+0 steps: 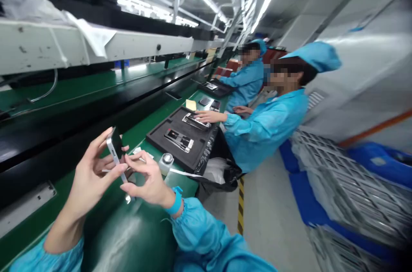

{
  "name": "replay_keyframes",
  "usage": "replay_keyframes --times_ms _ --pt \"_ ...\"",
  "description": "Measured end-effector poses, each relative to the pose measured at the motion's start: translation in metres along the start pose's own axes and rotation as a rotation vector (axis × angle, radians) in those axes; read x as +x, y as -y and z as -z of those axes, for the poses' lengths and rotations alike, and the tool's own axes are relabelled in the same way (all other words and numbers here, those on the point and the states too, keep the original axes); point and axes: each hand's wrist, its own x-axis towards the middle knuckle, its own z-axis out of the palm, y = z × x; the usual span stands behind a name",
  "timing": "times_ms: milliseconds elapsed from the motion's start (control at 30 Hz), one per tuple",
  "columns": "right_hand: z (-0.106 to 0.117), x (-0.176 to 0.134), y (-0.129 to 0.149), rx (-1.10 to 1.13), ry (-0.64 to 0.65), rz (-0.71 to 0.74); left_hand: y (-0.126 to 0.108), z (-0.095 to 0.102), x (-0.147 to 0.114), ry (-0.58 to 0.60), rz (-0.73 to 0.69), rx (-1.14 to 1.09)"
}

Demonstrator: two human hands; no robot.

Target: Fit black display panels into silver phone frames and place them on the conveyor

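A smartphone [115, 147] with a silver metal edge and a dark face is held upright and tilted above the green bench [128, 237]. My left hand [88, 173] is closed around it, with the thumb along the near edge and fingers behind. At its lower right side, my right hand [148, 179] pinches the phone between thumb and fingers; some fingertips are hidden. A blue band circles my right wrist. Just beyond that hand stands a small white container with a round metal top [166, 160].
A black foam tray [157, 137] holding phone parts lies to the right; a co-worker's hand [210, 116] reaches over it. A black plastic bag [225, 171] hangs at the bench edge. Another co-worker sits farther along. Blue crates with stacked trays [325, 169] stand on the right.
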Motion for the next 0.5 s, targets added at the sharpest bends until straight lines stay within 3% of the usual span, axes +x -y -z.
replay_keyframes --times_ms 167,300,367,433,500 --pt "0.006 -0.009 -0.013 0.147 -0.107 -0.076 0.02 -0.032 -0.002 -0.099 0.084 -0.383" --pt "0.008 -0.025 -0.007 -0.091 -0.033 0.015 0.018 -0.048 -0.01 -0.19 0.232 -0.324" --pt "0.012 -0.023 0.002 -0.086 -0.056 -0.002 0.015 -0.05 -0.012 -0.225 0.286 -0.271" --pt "0.018 -0.014 0.012 0.009 -0.121 -0.097 0.015 -0.05 -0.014 -0.174 0.307 -0.245" --pt "0.025 -0.002 0.021 0.124 -0.091 -0.245 0.016 -0.049 -0.016 -0.079 0.296 -0.228"
